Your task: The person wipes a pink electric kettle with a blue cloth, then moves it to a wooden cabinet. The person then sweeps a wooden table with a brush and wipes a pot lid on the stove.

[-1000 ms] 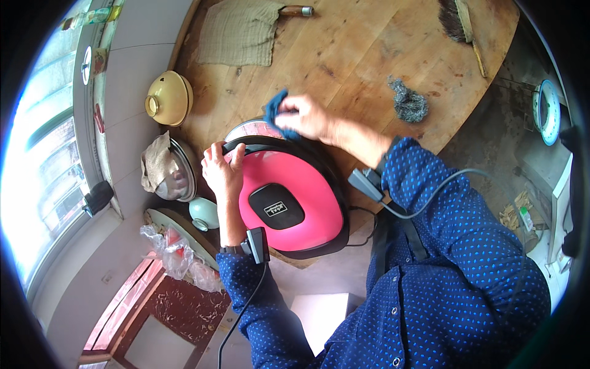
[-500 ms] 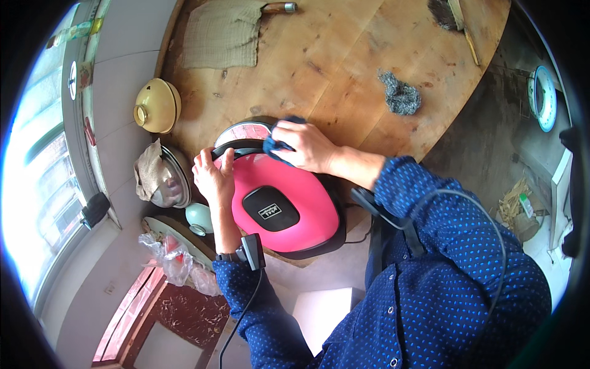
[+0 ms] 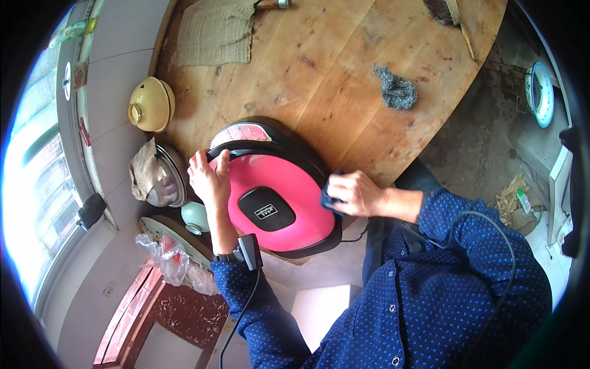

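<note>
The pink appliance (image 3: 283, 175) sat at the near edge of the tabletop (image 3: 332, 86), black panel (image 3: 266, 209) facing up, with a black cable (image 3: 355, 240) beside its right end. At that end the right hand (image 3: 356, 192) had its grip pressed together, pinching a dark blue cloth (image 3: 329, 198) against the lid's edge. The left hand (image 3: 209, 178) lay over the black rim at the far left, thumb apart from the fingers; whether its grip was pinching the rim, I could not tell. Left of it stood a pale green bowl (image 3: 195, 216), then a metal bowl (image 3: 167, 189) partly covered by a brown cloth (image 3: 144, 172). Beyond were a yellow bowl (image 3: 153, 103) and a tangle of steel wool (image 3: 398, 92). Farthest lay a beige cloth (image 3: 216, 34) and, well to its right, a brush (image 3: 453, 12).
</note>
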